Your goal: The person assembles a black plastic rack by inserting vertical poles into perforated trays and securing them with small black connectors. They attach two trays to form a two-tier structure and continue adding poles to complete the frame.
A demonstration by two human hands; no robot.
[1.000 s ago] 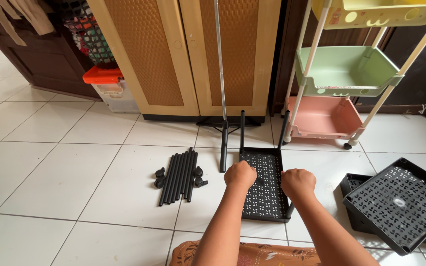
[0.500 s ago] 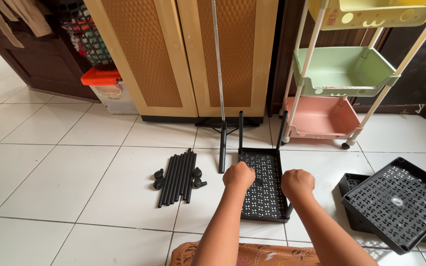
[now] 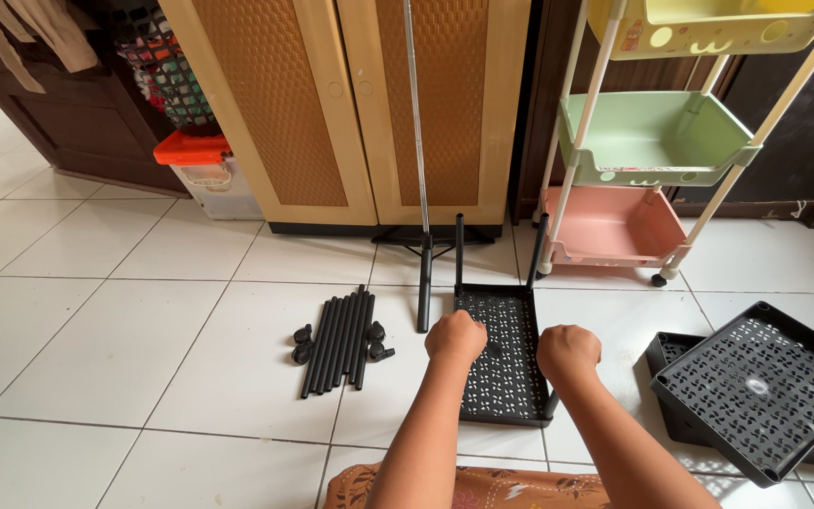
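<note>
You have 1 black perforated tray (image 3: 511,325) w/ 2 upright poles; left fist (image 3: 456,336) and right fist (image 3: 568,352) clenched on its near corners.

We see a matt black plastic tray (image 3: 506,353) pierced all over with small holes, and beside it smooth black tubes (image 3: 339,341) with a dull sheen – metal or plastic, we cannot tell. The floor tiles (image 3: 115,330) are glossy white ceramic; the cupboard doors (image 3: 360,104) look like pale wood framing a woven, rough-textured panel. The cart's shelves (image 3: 657,141) are smooth pastel plastic – faintly shiny.
</note>
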